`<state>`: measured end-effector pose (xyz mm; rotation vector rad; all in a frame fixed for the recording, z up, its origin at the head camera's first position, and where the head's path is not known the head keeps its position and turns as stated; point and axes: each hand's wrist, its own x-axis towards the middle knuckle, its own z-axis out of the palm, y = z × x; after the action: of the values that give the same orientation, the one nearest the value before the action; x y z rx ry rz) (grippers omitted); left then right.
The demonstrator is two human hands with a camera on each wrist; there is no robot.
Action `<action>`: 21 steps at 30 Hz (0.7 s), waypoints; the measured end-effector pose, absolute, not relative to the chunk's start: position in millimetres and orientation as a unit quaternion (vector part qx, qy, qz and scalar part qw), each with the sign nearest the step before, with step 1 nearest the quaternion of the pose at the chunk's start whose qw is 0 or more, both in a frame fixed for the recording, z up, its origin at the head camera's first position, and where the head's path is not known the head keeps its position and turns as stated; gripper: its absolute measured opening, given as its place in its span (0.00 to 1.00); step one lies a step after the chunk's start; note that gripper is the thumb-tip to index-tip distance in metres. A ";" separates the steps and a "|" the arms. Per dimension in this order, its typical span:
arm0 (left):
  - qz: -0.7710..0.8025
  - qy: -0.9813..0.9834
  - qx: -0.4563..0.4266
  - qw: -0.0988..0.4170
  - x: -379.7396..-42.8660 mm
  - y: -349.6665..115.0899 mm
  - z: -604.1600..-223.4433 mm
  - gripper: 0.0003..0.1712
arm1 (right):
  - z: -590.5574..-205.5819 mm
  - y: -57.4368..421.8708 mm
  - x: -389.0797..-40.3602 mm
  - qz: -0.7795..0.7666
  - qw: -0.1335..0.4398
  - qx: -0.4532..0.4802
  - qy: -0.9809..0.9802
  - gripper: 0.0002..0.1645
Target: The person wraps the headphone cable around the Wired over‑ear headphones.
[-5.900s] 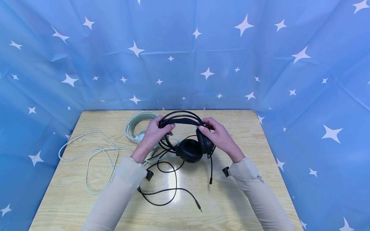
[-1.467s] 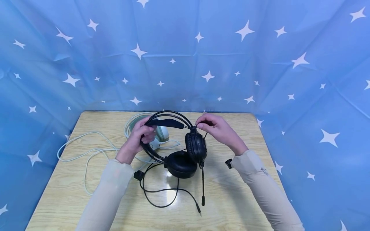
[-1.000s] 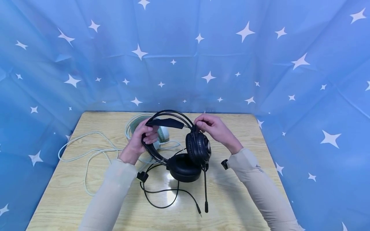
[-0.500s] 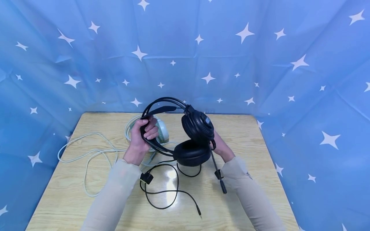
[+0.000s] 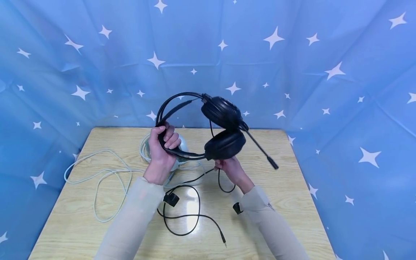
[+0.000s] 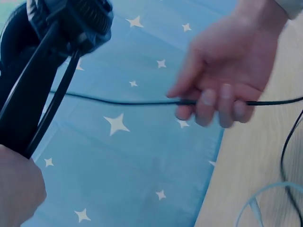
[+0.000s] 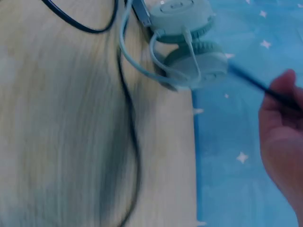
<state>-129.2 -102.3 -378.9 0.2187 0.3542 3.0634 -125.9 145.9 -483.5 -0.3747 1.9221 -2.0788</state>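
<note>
My left hand [image 5: 161,151] grips the headband of a black headset [image 5: 225,144], raised above the table with its boom microphone [image 5: 262,150] pointing down to the right. Beneath the ear cups, my right hand [image 5: 230,170] holds the headset's black cable [image 6: 123,102] between thumb and curled fingers, as the left wrist view shows. Pale mint headphones [image 7: 182,19] lie behind my left hand, which partly hides them in the head view. My right hand is cut off and blurred at the edge of the right wrist view.
The black cable's looped end, with its plug [image 5: 222,238], lies on the wooden table [image 5: 276,224]. At the left, the headphones' pale cable [image 5: 112,169] is spread in loose loops. A blue star-patterned cloth [image 5: 208,65] hangs around the table.
The black headset has risen and tilted, its ear cups swinging up and rightward. My right hand has left the upper ear cup's top and moved below the cups, now holding the cable.
</note>
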 end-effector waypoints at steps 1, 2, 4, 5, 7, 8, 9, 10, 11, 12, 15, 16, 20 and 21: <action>0.992 0.108 0.062 0.020 -129.3 -101.9 -377.5 0.19 | -481.1 142.0 -124.8 -0.739 0.161 -0.118 0.644 0.18; 0.994 0.100 0.052 0.014 -129.4 -101.7 -376.3 0.18 | -480.1 139.0 -123.3 -0.750 0.173 -0.101 0.630 0.19; 0.995 0.093 0.031 0.001 -129.6 -101.9 -374.9 0.18 | -479.6 135.9 -119.6 -0.723 0.168 -0.104 0.662 0.20; 0.995 0.093 0.023 -0.006 -129.6 -102.1 -374.5 0.17 | -479.2 134.6 -117.4 -0.702 0.161 -0.112 0.684 0.20; 0.995 0.099 0.009 -0.021 -129.8 -102.7 -374.4 0.16 | -478.8 133.3 -112.8 -0.660 0.146 -0.137 0.724 0.22; 0.994 0.102 0.004 -0.029 -130.0 -103.1 -374.7 0.16 | -477.6 132.6 -109.9 -0.639 0.137 -0.146 0.743 0.23; 0.994 0.106 0.001 -0.036 -130.2 -103.6 -375.1 0.15 | -476.3 131.9 -107.3 -0.619 0.126 -0.157 0.759 0.23; 0.993 0.111 -0.003 -0.044 -130.3 -104.2 -375.8 0.15 | -474.6 130.8 -104.7 -0.601 0.114 -0.167 0.774 0.23; 0.992 0.116 -0.005 -0.052 -130.4 -105.1 -376.6 0.15 | -473.0 129.4 -102.3 -0.586 0.106 -0.175 0.784 0.23; 0.991 0.122 -0.008 -0.060 -130.5 -106.0 -377.7 0.16 | -470.5 127.8 -99.9 -0.574 0.099 -0.183 0.792 0.22; 0.984 0.151 -0.025 -0.086 -130.3 -109.2 -381.3 0.17 | -464.7 123.1 -94.3 -0.549 0.087 -0.206 0.805 0.20; 0.982 0.160 -0.030 -0.094 -130.1 -110.4 -382.4 0.18 | -463.0 122.0 -92.9 -0.546 0.087 -0.212 0.806 0.19; 0.970 0.203 -0.043 -0.125 -130.0 -113.5 -386.5 0.16 | -456.8 121.3 -88.2 -0.542 0.091 -0.218 0.807 0.18; 0.967 0.211 -0.043 -0.132 -130.0 -113.8 -387.2 0.16 | -455.0 121.8 -87.3 -0.542 0.091 -0.218 0.807 0.18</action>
<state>-130.0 -113.8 -387.2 -0.1482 0.7261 3.3250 -87.3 121.8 -455.0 -0.6478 2.3969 -1.6092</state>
